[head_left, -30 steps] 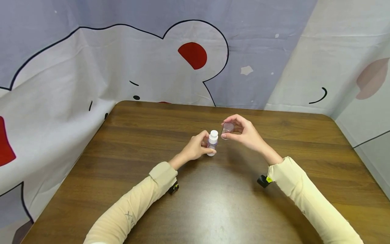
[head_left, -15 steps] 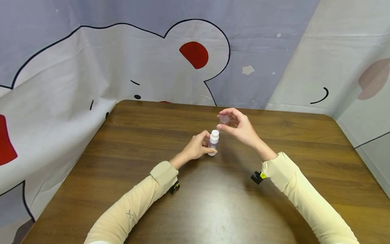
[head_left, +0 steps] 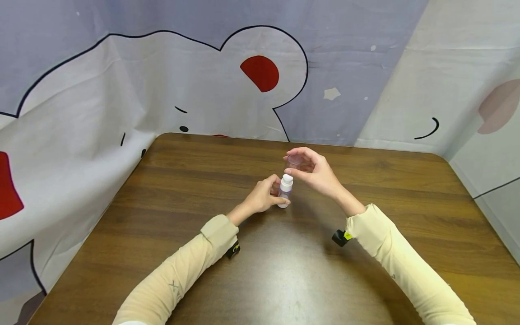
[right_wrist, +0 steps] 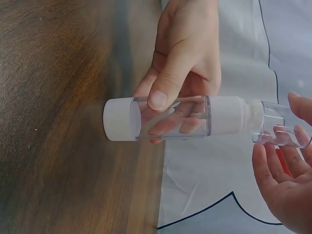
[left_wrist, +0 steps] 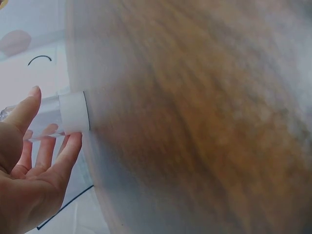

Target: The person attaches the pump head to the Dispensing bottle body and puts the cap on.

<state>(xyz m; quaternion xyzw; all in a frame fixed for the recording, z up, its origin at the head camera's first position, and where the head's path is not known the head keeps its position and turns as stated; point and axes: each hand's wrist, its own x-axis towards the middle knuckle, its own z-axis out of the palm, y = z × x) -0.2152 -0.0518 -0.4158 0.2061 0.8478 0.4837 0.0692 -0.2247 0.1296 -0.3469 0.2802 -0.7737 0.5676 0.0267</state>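
My left hand (head_left: 260,197) grips a small clear pump bottle (right_wrist: 170,117) round its body, thumb on one side and fingers on the other. The bottle is upright, with a white base (right_wrist: 118,120), a white collar (right_wrist: 226,115) and a white pump head (head_left: 287,178). Just above it, my right hand (head_left: 317,174) holds a clear cap (right_wrist: 273,124) between thumb and fingers. In the right wrist view the cap's open rim overlaps the tip of the pump head. The left wrist view shows the white base (left_wrist: 74,111) beside my left fingers.
The brown wooden table (head_left: 195,180) extends around both hands. A cartoon-printed curtain (head_left: 162,81) hangs behind its far edge and along the left side. Dark wrist cameras (head_left: 340,238) sit under both sleeves.
My right hand has moved left with the clear cap, rising and then dipping slightly, from beside the bottle to over its pump head. The left hand and bottle have stayed nearly still.
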